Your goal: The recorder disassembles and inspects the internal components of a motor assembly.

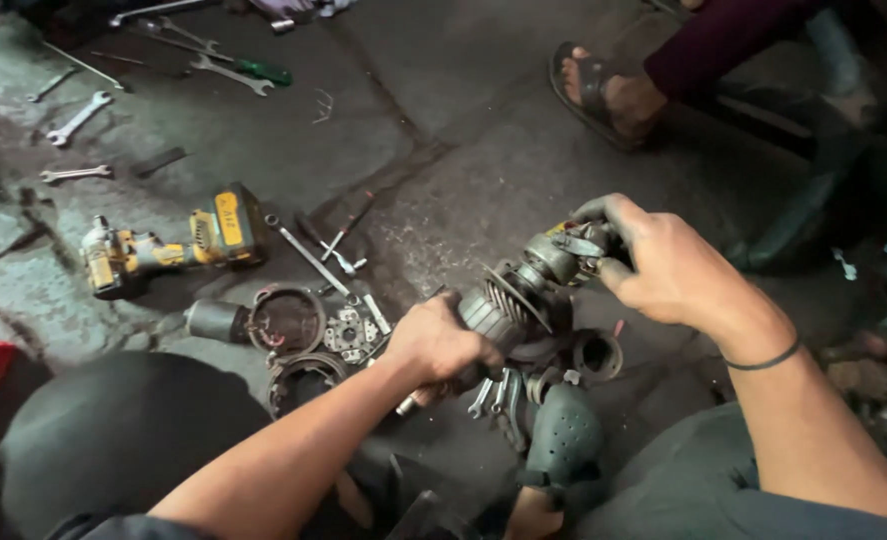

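I hold a greasy metal motor assembly [523, 290] with cooling fins and a round disc above the stained floor. My left hand [433, 345] grips its lower end, where a thin metal shaft sticks out under the fist. Closed around its upper end, near a small yellow part, is my right hand [663, 260]. Below the assembly lie several loose metal parts [508, 385], a dark ring [595, 353] and my dark sandal [563, 435].
A yellow cordless drill [168, 245] lies at the left, with round housings [283, 320], a small gear plate [351, 333] and a ratchet wrench [308, 255] beside it. Wrenches [78, 118] and a green-handled screwdriver [253, 70] lie farther back. Another person's sandalled foot [603, 95] is at the top right.
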